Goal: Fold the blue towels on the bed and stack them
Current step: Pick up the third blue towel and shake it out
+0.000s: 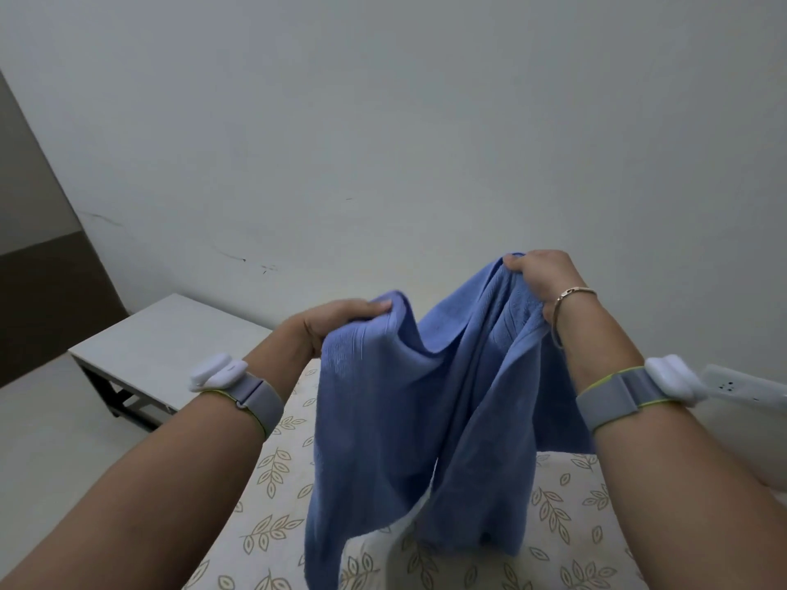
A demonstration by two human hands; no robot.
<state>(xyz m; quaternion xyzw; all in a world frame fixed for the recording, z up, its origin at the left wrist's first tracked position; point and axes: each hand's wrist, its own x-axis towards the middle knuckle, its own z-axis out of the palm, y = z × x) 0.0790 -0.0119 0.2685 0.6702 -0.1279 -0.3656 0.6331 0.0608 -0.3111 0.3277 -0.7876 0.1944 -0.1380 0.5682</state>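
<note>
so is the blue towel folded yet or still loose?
Loose, not folded. The blue towel hangs bunched between left hand and right hand, each gripping its top edge, above the bed.

So in front of me there's the bed (pixel 272 500), covered in a cream sheet with a tan leaf print. The bottom of the towel (pixel 383 419) hangs down to it near me, can't really tell if it's touching. Off to the far left a low white bench (pixel 166 334) on dark legs sits on the pale floor (pixel 55 436).
</note>
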